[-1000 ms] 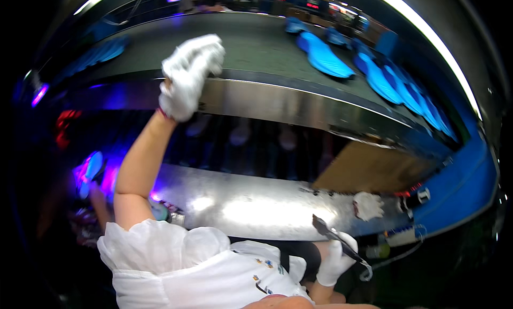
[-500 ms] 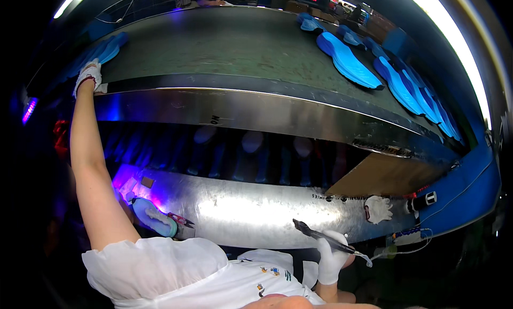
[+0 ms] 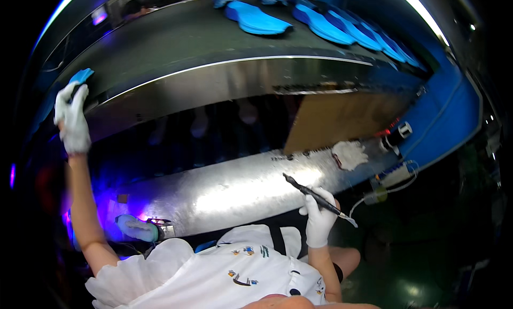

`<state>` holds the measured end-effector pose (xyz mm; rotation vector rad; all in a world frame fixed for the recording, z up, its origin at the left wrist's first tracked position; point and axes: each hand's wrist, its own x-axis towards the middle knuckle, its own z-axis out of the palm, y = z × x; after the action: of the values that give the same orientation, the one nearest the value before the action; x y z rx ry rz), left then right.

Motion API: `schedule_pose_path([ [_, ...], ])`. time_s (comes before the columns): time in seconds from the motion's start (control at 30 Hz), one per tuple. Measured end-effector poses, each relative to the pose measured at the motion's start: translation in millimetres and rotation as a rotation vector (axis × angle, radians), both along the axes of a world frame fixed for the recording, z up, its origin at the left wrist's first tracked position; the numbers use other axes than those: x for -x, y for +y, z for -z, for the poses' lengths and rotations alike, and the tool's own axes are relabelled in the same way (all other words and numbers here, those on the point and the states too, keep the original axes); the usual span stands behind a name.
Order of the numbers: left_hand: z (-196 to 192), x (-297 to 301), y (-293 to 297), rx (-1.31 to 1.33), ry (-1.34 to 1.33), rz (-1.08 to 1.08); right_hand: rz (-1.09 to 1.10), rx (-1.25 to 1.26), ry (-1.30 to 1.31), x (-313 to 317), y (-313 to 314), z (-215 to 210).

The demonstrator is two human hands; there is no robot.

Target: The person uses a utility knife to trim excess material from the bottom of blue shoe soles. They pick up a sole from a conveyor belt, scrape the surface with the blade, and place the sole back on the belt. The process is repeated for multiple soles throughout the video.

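Note:
My left hand, in a white glove, reaches out to the far left edge of the belt. Its fingers are apart and curved, close to a blue shoe sole; whether they touch it I cannot tell. Low at the right, my white-gloved right hand grips a slim black pen-like tool. The tool slants, with its dark, thicker tip over the metal shelf and its pale end beyond my hand.
Several blue shoe soles lie on the dark green belt toward the right. On the shelf are a spare white glove, a brown cardboard sheet, a pale blue shoe-shaped item and small snips. A thin cable hangs at the right.
The view has turned, so the belt and its soles sit further left and higher. My left hand has loosened and its fingers have spread. My right hand still holds the black tool.

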<state>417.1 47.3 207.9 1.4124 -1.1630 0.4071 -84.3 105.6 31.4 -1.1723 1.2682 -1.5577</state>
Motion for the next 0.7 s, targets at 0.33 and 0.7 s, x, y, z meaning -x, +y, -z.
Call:
schedule_pose_path([
  [0.33,176.0,293.6,25.6,-0.006,-0.473,1.16,0.464,-0.017,-0.092,82.3,25.0,42.5],
  [0.7,241.0,387.7,1.0,-1.068,1.487,1.078,0.448,-0.235,0.574,79.0,-82.2,110.8],
])
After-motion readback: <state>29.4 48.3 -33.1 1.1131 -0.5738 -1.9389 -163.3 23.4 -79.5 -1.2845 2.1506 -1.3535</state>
